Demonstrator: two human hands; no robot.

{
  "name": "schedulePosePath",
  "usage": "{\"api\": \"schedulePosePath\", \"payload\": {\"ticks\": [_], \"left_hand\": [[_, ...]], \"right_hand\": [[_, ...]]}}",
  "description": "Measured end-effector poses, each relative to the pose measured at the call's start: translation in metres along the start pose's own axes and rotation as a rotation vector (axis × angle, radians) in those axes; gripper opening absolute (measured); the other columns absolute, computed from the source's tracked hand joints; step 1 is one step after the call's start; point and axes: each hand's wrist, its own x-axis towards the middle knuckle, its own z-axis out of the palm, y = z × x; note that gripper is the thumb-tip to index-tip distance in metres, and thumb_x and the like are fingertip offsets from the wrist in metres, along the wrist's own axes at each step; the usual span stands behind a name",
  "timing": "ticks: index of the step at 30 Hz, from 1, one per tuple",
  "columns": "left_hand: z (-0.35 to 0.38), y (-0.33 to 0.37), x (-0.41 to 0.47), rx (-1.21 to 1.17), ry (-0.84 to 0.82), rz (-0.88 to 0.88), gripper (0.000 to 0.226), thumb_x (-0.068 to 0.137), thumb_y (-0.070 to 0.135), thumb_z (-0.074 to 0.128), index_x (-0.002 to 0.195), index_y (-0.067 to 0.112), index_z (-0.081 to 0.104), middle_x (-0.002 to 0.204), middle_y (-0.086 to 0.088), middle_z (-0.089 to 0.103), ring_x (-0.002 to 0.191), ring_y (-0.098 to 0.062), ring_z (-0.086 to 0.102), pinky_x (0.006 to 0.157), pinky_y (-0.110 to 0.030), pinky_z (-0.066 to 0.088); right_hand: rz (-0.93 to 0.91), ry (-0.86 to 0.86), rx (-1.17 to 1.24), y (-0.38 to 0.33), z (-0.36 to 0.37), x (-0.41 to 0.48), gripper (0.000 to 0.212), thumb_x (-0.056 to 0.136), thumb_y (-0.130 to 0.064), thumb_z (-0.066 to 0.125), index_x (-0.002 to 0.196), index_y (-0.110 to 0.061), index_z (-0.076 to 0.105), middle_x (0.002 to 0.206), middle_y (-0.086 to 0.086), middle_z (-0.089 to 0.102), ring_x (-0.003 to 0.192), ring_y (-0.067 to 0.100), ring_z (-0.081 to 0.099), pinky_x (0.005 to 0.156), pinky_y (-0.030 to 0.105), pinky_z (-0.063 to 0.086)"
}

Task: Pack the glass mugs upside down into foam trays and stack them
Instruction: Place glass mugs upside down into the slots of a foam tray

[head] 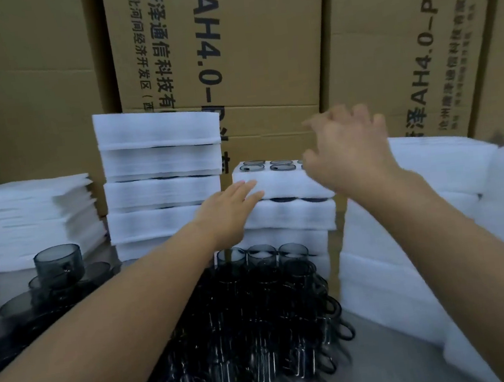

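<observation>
Resting atop the shorter stack: filled foam tray, likely soft, light; glass mugs inside, fragile. Left hand flat against its edge; right hand loose, empty above. Best held by both ends, level

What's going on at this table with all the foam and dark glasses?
A person is packing smoky grey glass mugs. The left hand rests straight-fingered against the top white foam tray, already filled, of the shorter stack; the right hand hovers above it, holding nothing. A taller tray stack stands beside it, and many loose mugs wait in front.
</observation>
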Motion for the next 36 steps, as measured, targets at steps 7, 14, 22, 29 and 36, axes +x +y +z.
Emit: {"api": "schedulePosePath", "payload": {"ticks": [7, 14, 22, 29, 36], "left_hand": [[-0.026, 0.017, -0.060, 0.024, 0.105, 0.083, 0.062, 0.089, 0.007, 0.040, 0.147, 0.024, 0.025, 0.150, 0.002, 0.032, 0.137, -0.018, 0.027, 0.105, -0.033, 0.030], [-0.061, 0.022, -0.104, -0.501, 0.313, -0.158, 0.060, 0.084, -0.005, 0.040, 0.135, 0.027, 0.047, 0.134, 0.010, 0.050, 0.127, -0.011, 0.039, 0.098, -0.030, 0.040], [-0.106, 0.009, -0.139, -0.716, 0.690, -0.569, 0.033, 0.089, 0.011, 0.047, 0.114, 0.028, 0.060, 0.108, 0.012, 0.061, 0.095, -0.008, 0.055, 0.080, -0.028, 0.045], [-0.105, 0.031, -0.199, -1.050, 0.708, -0.644, 0.022, 0.090, 0.019, 0.053, 0.097, 0.036, 0.065, 0.091, 0.023, 0.063, 0.072, 0.010, 0.054, 0.063, -0.011, 0.041], [-0.041, 0.069, -0.251, -1.278, 0.450, -0.631, 0.022, 0.090, 0.016, 0.062, 0.101, 0.033, 0.066, 0.098, 0.017, 0.069, 0.087, 0.016, 0.060, 0.068, 0.000, 0.042]], "right_hand": [[0.376, -0.569, -0.305, 0.067, 0.000, 0.019, 0.069, 0.094, -0.037, 0.044, 0.152, -0.023, 0.010, 0.151, 0.023, 0.028, 0.142, 0.042, 0.016, 0.111, 0.064, -0.004], [0.265, -0.378, -0.422, 0.064, 0.005, 0.008, 0.038, 0.087, -0.018, 0.050, 0.125, -0.011, 0.050, 0.127, 0.021, 0.050, 0.130, 0.040, 0.033, 0.113, 0.062, 0.001], [-0.131, 0.114, -0.105, 0.041, -0.051, -0.064, 0.036, 0.074, 0.002, 0.057, 0.109, -0.003, 0.063, 0.091, 0.018, 0.056, 0.104, 0.042, 0.044, 0.112, 0.058, 0.009], [-0.472, 0.066, 0.321, 0.049, -0.023, -0.206, 0.035, 0.068, -0.002, 0.038, 0.088, -0.010, 0.066, 0.085, 0.003, 0.061, 0.085, 0.029, 0.052, 0.111, 0.048, 0.018], [-0.630, -0.065, 0.576, 0.048, -0.001, -0.277, 0.047, 0.063, 0.005, 0.029, 0.087, -0.013, 0.065, 0.097, 0.000, 0.068, 0.101, 0.017, 0.053, 0.094, 0.015, 0.037]]}}
